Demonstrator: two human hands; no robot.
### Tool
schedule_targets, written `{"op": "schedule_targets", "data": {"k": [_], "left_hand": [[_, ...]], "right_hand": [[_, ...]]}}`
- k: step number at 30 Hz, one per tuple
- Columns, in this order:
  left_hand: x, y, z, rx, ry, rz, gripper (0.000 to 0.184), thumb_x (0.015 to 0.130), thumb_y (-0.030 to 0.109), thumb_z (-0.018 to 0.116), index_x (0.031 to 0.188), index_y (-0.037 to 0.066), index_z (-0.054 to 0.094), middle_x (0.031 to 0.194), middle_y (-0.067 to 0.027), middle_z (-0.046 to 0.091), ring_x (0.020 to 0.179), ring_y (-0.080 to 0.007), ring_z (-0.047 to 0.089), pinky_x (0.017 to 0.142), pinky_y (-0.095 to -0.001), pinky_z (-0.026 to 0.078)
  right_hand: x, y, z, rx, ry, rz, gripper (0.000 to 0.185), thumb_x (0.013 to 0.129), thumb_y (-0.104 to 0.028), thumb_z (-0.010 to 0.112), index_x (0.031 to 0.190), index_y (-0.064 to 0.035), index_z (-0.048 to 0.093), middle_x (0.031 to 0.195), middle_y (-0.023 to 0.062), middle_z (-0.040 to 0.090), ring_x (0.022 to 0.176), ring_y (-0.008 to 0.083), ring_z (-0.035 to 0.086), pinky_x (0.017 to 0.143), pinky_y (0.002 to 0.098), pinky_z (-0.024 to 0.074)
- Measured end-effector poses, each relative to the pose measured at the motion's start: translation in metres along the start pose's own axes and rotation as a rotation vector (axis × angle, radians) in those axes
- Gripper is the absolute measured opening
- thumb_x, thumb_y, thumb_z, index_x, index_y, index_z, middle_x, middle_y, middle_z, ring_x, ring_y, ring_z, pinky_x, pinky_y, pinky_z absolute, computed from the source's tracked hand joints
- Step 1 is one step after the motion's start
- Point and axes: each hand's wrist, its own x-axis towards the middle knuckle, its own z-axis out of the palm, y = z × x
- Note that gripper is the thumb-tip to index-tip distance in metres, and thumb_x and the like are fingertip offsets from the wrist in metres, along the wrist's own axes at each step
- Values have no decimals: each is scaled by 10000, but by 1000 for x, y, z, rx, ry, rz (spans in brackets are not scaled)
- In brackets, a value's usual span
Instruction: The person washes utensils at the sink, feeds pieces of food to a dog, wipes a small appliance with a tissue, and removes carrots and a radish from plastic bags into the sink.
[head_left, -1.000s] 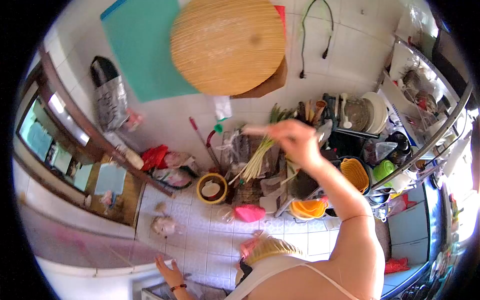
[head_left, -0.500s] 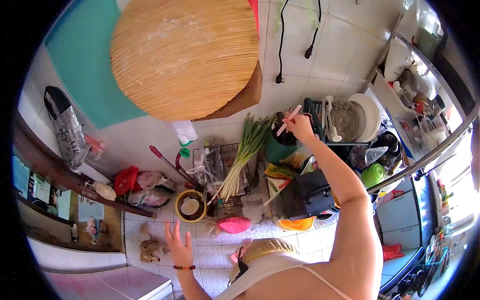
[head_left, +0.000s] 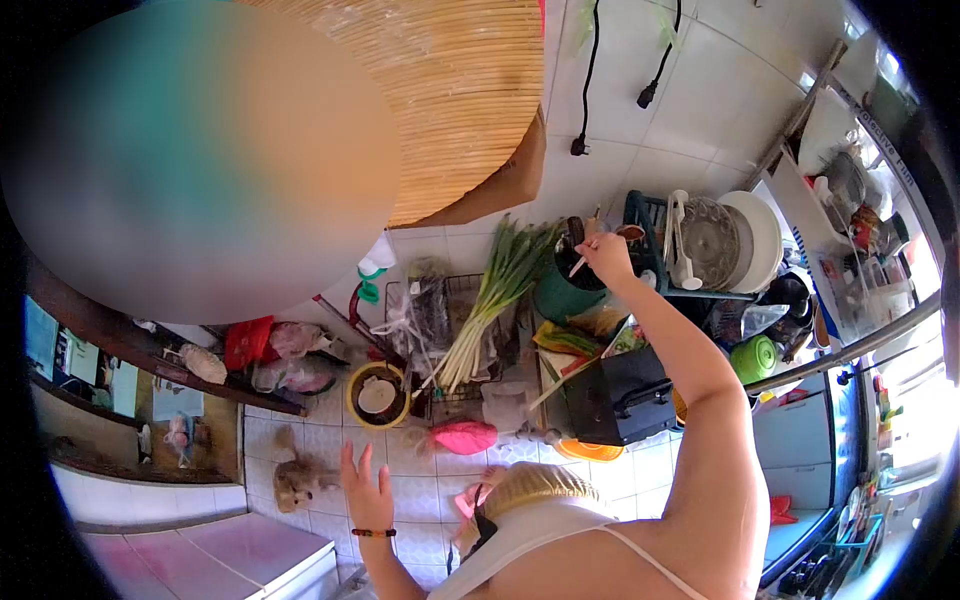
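Observation:
My right hand (head_left: 607,256) is closed around a slim pale pink utensil (head_left: 577,267), only part of which shows below the fingers, so its kind is unclear. The hand is over a dark green container (head_left: 566,302) in which a black handle (head_left: 575,232) stands. Long green onions (head_left: 479,330) lie across a wire rack (head_left: 462,390) to the left of the container. My left hand (head_left: 368,492), with a beaded bracelet at the wrist, is held above the tiled floor with its fingers spread and nothing in it.
Right of the container, a dark dish rack (head_left: 648,215) holds plates (head_left: 757,240) and a glass lid. A black box (head_left: 622,395) stands below. A yellow-rimmed bucket (head_left: 405,398) and a small dog (head_left: 298,484) are on the floor. A round blur covers the upper left.
My right hand has turned and lowered the pale pink utensil toward the green container; less of it shows now. My left hand stays spread. The view has shifted slightly, and a blur covers the upper left.

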Motion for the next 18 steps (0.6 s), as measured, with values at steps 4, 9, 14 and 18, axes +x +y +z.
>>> {"op": "schedule_targets", "data": {"k": [4, 9, 14, 18], "left_hand": [[-5, 9, -3, -9, 4, 0, 429, 801, 116, 563, 1218, 70, 470, 1362, -190, 317, 1261, -367, 291, 1025, -447, 266], [-19, 4, -5, -15, 5, -1, 422, 790, 109, 566, 1201, 67, 479, 1353, -204, 323, 1248, -381, 302, 1025, -450, 265], [-62, 4, -25, 25, 168, -45, 423, 777, 118, 581, 1186, 59, 488, 1327, -208, 354, 1236, -376, 320, 1026, -444, 274], [-142, -3, -59, 67, 300, -261, 452, 782, 151, 598, 1207, 68, 470, 1335, -183, 351, 1248, -360, 316, 1029, -444, 283]], "right_hand": [[-9, -10, -7, -5, 27, -69, 277, 773, -236, 668, 911, 0, 623, 756, 168, 626, 693, 277, 611, 616, 360, 498], [-35, -75, -39, -440, 3, -137, 343, 829, -221, 588, 1089, -7, 519, 884, 145, 611, 756, 285, 619, 633, 362, 523], [-110, -224, -44, -154, 156, -809, 247, 810, -163, 594, 1017, -33, 559, 925, 117, 615, 744, 278, 622, 619, 335, 525], [-211, -346, -8, 328, 8, -1322, 258, 733, -22, 638, 986, -46, 588, 971, 114, 612, 803, 272, 621, 681, 328, 522]]}}
